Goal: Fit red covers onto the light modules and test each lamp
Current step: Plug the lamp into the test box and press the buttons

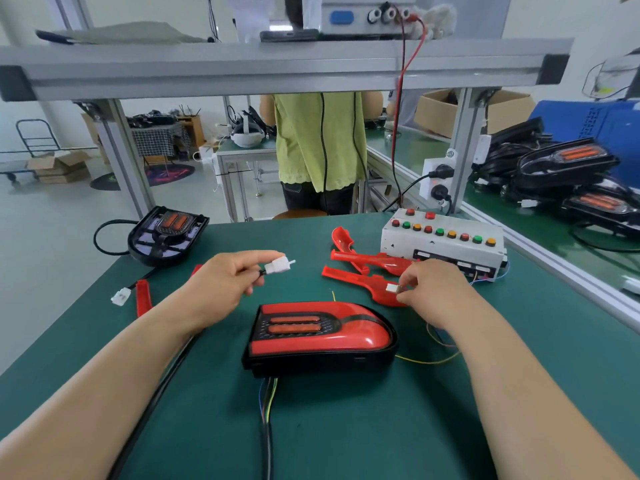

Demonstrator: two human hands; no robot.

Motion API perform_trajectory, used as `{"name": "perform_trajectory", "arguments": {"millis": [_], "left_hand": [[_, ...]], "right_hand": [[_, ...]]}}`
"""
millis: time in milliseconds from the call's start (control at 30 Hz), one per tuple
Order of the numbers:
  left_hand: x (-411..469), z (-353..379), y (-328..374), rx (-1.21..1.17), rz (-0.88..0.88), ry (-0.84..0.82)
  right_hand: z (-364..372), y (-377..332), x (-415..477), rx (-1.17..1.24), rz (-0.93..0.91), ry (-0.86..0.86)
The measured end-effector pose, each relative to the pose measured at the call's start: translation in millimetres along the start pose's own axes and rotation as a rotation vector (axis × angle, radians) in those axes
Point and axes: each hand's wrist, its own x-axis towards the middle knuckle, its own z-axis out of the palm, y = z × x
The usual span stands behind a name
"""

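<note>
left hand (221,282) pinching the lamp's white plug (278,265), right hand (431,289) pinching the tester's small connector (391,288) | covered lamp (320,336) mid-tabletop, looks untested | spare red covers (367,268) by test box (443,242) | bare module (168,233) far-left corner, not done yet

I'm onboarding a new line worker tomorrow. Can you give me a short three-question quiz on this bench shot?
1. True or false: the lamp nearest the person already wears its red cover.
2. What does the left hand hold?
A. white connector
B. screwdriver
C. red cover
3. Which hand is nearer the button box?

Key: 1 true; 2 A; 3 the right hand.
</note>
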Motion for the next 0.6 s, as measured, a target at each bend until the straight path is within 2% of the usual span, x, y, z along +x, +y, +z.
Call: {"name": "perform_trajectory", "arguments": {"millis": [133, 400, 600], "left_hand": [[9.8, 12.2, -3.8, 0.199, 0.106, -0.015], [35.9, 26.3, 7.4, 0.058, 0.200, -0.054], [39.8, 50.9, 5.6, 0.008, 0.287, -0.043]], "right_hand": [[-1.9, -0.5, 0.8, 0.072, -0.013, 0.069], [14.5, -14.7, -0.9, 0.480, -0.227, 0.160], [25.7, -22.9, -0.9, 0.546, -0.273, 0.168]]}}
